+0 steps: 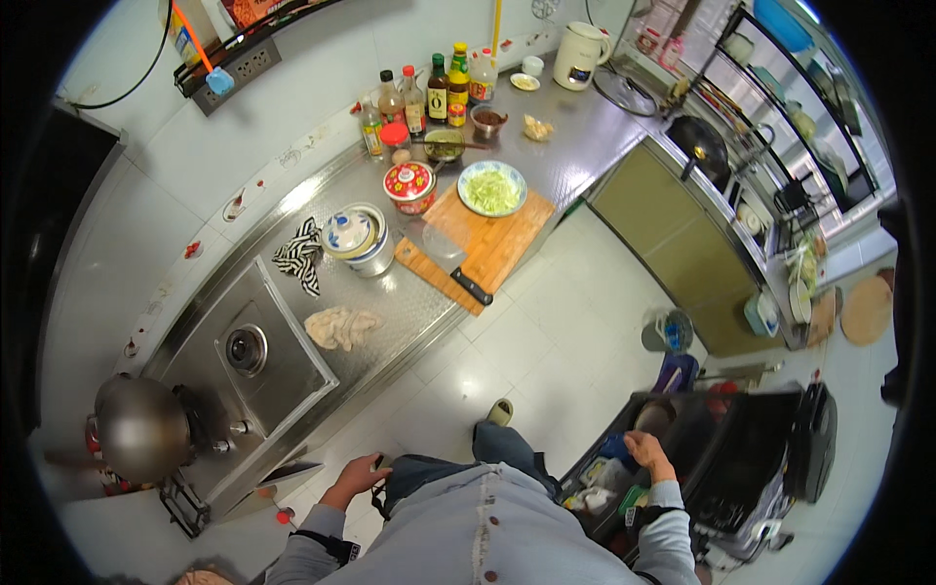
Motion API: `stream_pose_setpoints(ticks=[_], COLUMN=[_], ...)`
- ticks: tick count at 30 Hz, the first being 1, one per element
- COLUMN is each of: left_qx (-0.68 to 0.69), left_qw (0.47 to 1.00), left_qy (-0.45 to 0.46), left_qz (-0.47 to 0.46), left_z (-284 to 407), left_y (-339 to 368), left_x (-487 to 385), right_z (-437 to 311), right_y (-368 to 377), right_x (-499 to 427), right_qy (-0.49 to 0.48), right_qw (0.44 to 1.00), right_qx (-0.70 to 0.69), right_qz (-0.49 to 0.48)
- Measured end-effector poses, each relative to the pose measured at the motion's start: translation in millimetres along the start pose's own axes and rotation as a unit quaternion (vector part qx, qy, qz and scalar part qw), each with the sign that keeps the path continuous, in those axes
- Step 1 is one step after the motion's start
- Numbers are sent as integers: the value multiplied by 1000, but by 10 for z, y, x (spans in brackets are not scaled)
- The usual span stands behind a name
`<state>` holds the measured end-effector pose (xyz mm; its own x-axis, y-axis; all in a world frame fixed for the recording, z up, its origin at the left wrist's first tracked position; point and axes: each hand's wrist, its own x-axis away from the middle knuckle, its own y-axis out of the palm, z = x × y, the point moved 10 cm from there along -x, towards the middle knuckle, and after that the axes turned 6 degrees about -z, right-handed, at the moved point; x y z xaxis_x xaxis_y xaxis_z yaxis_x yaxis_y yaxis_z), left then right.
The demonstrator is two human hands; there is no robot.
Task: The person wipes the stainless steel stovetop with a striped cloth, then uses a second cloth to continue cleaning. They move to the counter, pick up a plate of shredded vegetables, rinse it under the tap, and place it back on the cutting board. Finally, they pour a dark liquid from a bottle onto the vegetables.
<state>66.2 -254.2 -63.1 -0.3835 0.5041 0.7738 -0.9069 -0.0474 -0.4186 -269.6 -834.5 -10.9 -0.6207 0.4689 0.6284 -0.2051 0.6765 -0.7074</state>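
My left hand [358,479] hangs beside my hip with loosely bent fingers and nothing visible in it. My right hand [649,452] is over a dark cart [599,523] with several packages. Its fingers are curled next to a dark blue package [616,446]; whether they grip it is hidden. On the counter, a cleaver [442,256] with a black handle lies across a bamboo cutting board [504,248]. A plate of shredded green vegetable [491,191] sits on the board's far end. Near the board are a red lidded pot [409,186] and a blue-and-white lidded pot [355,238].
A beige cloth [341,327] and a striped cloth [300,256] lie beside the gas stove [256,351]; a wok [142,430] is at its far end. Sauce bottles [437,91] line the wall. A bin [667,330] stands on the floor [563,322] near the sink cabinet [680,241].
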Motion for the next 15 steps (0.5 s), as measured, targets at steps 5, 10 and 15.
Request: stream_pose_setpoints(ticks=[5, 10, 15], left_qx=[35, 16, 32], left_qw=[999, 998, 993], left_qy=[6, -52, -78], left_qz=[33, -17, -87], left_z=[632, 686, 896], left_y=[113, 411, 759], left_x=[-446, -654, -1041], right_z=[355, -449, -1614], right_y=[-806, -1685, -2449], right_x=[-519, -1537, -2404], right_qy=[32, -67, -174], right_qw=[998, 994, 984], right_qx=[-16, 80, 26], right_qz=[-42, -23, -8])
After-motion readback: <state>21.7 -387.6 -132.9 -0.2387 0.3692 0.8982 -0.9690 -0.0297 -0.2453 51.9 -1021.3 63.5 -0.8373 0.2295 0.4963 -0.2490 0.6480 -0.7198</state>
